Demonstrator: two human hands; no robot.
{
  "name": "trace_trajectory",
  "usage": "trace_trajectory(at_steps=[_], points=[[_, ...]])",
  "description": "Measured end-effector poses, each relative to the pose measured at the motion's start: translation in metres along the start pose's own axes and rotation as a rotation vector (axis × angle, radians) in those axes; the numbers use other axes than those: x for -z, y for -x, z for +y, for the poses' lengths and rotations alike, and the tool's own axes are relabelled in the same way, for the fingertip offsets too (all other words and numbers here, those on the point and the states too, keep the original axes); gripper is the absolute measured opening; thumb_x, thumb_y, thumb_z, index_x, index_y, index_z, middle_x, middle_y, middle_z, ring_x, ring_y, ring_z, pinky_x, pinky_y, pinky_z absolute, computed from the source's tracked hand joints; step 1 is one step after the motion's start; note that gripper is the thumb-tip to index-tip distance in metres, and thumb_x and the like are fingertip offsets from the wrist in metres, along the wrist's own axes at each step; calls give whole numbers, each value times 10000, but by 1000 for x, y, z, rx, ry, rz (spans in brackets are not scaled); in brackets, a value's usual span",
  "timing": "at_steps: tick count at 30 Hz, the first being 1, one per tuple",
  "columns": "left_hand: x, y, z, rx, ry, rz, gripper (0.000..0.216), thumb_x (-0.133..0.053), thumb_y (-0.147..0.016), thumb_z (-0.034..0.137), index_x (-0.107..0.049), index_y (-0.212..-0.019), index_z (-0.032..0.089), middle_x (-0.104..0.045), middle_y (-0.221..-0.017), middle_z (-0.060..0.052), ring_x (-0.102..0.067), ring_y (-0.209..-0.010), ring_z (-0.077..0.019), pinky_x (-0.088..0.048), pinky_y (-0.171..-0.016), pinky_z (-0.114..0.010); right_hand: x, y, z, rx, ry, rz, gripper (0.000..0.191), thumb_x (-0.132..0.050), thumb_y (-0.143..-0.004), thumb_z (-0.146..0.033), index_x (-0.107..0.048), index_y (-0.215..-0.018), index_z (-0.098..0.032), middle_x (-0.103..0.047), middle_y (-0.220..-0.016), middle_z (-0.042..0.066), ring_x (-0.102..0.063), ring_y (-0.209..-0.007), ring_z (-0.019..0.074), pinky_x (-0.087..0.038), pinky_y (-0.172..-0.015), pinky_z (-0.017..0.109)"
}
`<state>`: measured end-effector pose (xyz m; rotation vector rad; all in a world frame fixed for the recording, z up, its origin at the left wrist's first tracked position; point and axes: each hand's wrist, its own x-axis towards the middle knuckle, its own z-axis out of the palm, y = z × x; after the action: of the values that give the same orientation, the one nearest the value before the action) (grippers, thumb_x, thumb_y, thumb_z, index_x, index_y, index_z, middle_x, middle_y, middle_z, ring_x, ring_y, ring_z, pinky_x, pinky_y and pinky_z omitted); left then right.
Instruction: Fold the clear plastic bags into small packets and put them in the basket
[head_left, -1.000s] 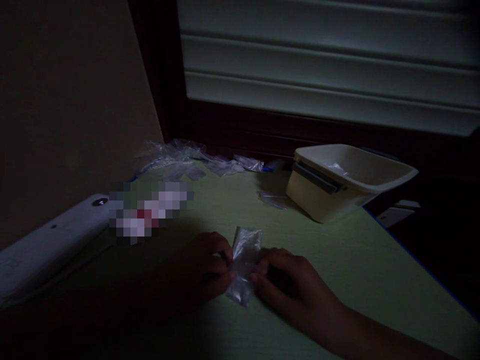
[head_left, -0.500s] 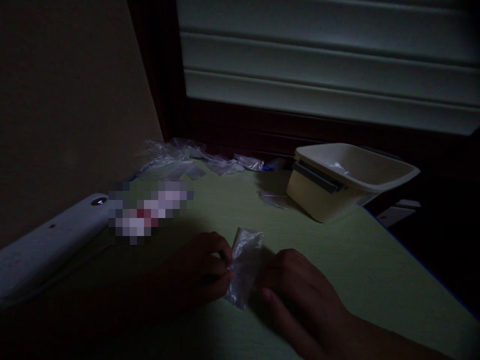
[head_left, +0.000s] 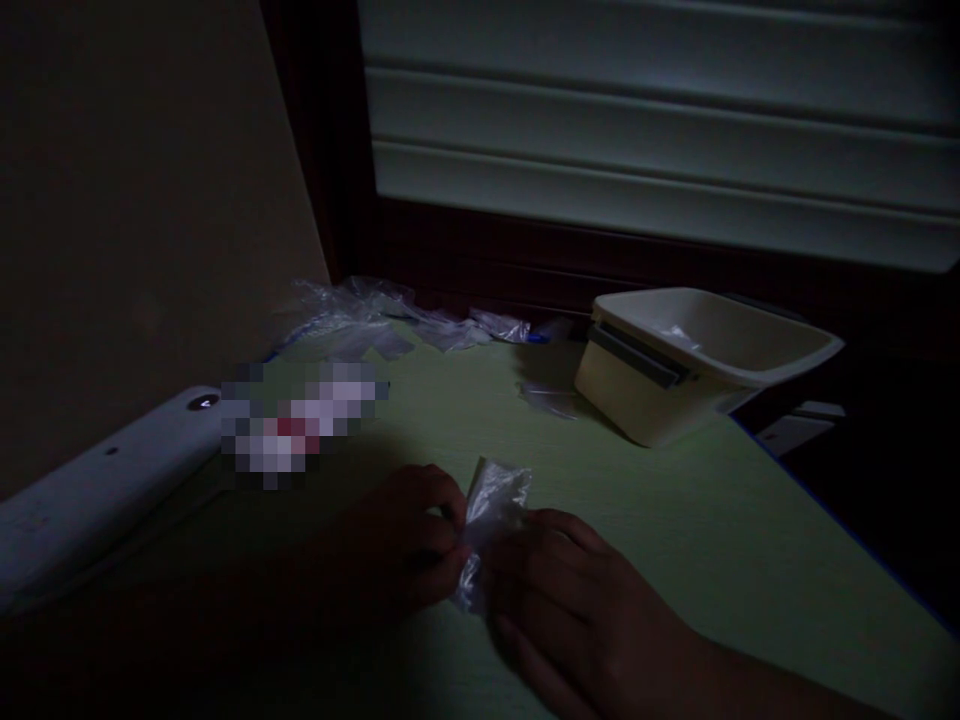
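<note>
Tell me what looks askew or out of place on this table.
The cream plastic bin sits at the right edge of the green table, its rim appearing to jut past it. At the back, clear plastic bags lie rumpled and scattered. Nothing looks spilled, though the scene is dark and partly pixelated.

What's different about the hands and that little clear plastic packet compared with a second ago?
The right hand let go of its pinch on the packet's right edge and has moved left, its fingers now covering the lower right part. The left hand still pinches the left edge; the cream container stayed put.
</note>
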<state>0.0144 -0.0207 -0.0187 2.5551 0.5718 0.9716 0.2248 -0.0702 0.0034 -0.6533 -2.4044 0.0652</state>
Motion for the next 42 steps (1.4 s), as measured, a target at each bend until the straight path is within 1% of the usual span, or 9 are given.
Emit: trace_trajectory(at_steps=[3,6,9,11,14,19,28,37,42], points=[[5,-1,6,65,-86,-101,214,-483,-884,106,-504,-678,155,-564,-889,-13,-524,-807,-142,-400,-744,-301,-1,-1,-1,-15,-37,-36,222,-450,-890,-90,-666,-877,-141,-698,-753,79,-662,-855,197,-530,-841,344],[8,-1,11,105,-207,-101,175,-514,-864,107,-513,-696,158,-561,-969,-33,-525,-834,-156,-411,-735,-293,0,-2,-1,-5,-38,-60,225,-445,-888,-87,-661,-913,-147,-706,-787,90,-662,-904,206,-548,-824,347],[6,0,12,29,-290,-36,141,-511,-872,85,-536,-757,163,-560,-1049,-52,-528,-906,-177,-418,-779,-303,2,-2,0,-7,-33,-75,213,-453,-886,-86,-658,-916,-138,-707,-802,98,-660,-910,206,-548,-834,344],[4,-1,10,-84,-308,-77,147,-489,-899,76,-549,-792,157,-585,-1038,-53,-528,-949,-185,-407,-834,-316,2,-2,0,-11,-36,-80,218,-446,-887,-83,-656,-894,-139,-702,-782,96,-662,-899,203,-552,-822,338],[4,-4,10,-156,-313,-200,173,-456,-934,71,-564,-820,142,-632,-921,-31,-539,-941,-185,-377,-884,-334,1,-2,0,-3,-32,-74,220,-445,-884,-74,-658,-883,-128,-700,-781,99,-663,-894,206,-551,-821,336],[8,-5,13,-102,-320,-237,112,-501,-936,155,-590,-868,148,-653,-905,-23,-545,-920,-200,-367,-903,-364,2,1,0,-58,-7,-85,192,-479,-868,-84,-663,-899,-130,-704,-828,99,-661,-852,208,-559,-782,336],[11,-1,16,-59,-192,-215,113,-471,-887,108,-581,-897,129,-627,-962,-70,-541,-897,-201,-404,-851,-358,1,3,1,-112,45,-97,197,-477,-904,-143,-671,-940,-134,-718,-944,118,-673,-897,215,-569,-800,341],[13,-2,15,-15,-189,-267,157,-566,-818,149,-558,-974,158,-611,-995,-51,-530,-909,-211,-394,-839,-354,-1,4,4,-106,9,-43,185,-459,-909,-92,-638,-889,-135,-711,-855,108,-675,-844,210,-563,-763,338],[10,-2,8,-80,-207,-232,131,-525,-861,123,-541,-986,158,-621,-989,-40,-535,-915,-192,-368,-866,-329,2,3,5,-147,-38,-60,178,-420,-909,-91,-577,-975,-142,-692,-821,96,-657,-782,201,-545,-696,325]])
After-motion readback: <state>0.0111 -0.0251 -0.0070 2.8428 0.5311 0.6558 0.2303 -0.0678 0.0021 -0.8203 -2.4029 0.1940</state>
